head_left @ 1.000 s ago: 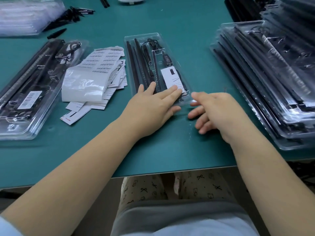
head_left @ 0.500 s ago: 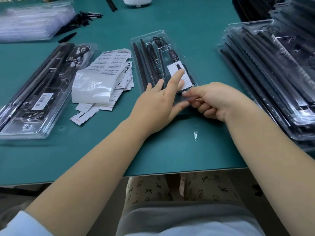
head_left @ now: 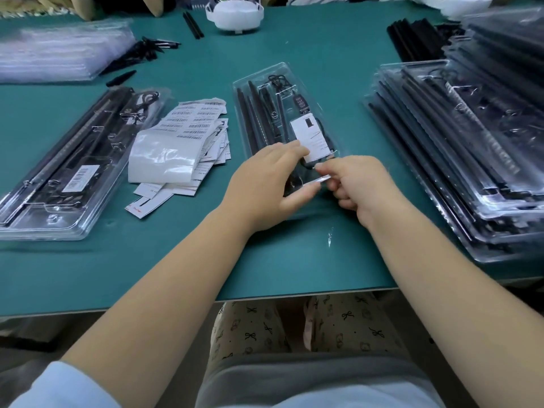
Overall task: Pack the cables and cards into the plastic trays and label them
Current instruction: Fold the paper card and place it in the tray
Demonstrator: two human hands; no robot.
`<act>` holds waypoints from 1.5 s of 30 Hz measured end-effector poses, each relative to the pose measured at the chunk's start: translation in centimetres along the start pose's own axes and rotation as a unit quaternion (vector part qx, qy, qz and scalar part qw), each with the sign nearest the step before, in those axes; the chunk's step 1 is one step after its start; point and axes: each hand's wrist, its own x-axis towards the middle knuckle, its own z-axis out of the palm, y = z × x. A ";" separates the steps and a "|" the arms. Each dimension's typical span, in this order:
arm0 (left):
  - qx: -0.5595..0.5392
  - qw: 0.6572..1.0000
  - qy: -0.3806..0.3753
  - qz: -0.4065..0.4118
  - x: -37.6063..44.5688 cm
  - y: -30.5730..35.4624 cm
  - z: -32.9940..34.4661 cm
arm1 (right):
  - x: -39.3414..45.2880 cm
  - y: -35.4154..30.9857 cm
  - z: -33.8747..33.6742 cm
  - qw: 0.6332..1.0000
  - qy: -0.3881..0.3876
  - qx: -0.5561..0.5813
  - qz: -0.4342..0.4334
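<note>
Centrally on the green tabletop (head_left: 294, 260) lies a clear plastic tray (head_left: 265, 83), long and narrow, angled slightly leftward at its far end; it holds black rods, a black cable with a small controller (head_left: 299, 101), and a white card (head_left: 310, 136) by its near right side. The left hand (head_left: 265, 184) lies spread over the tray's near end, fingertips at the card's lower edge, clasping nothing. The right hand (head_left: 357, 184) is curled, pinching the tray's near right edge between thumb and fingers. Bare tabletop runs between tray and front edge, and in a strip on either side. Left lies a heap of barcode label sheets (head_left: 182, 142), then a labelled, filled tray (head_left: 73, 166). Right, a stack of filled trays (head_left: 459, 148) crowds the tabletop's edge.
</note>
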 end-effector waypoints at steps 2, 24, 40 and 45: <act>-0.029 0.999 -0.018 -0.019 0.0 -0.3 -0.2 | -0.4 0.3 0.2 0.998 0.048 0.005 -0.037; -0.582 0.714 0.065 -0.384 0.3 -2.2 -2.1 | -5.6 -1.6 2.3 0.739 0.012 -0.495 -0.456; -0.640 0.691 -0.014 -0.336 0.4 -1.8 -2.9 | 4.0 -0.4 -2.0 0.989 -0.049 0.023 -0.138; -0.465 0.768 0.016 -0.441 0.1 -1.8 -1.9 | 3.8 0.1 -1.4 0.989 -0.044 -0.117 -0.076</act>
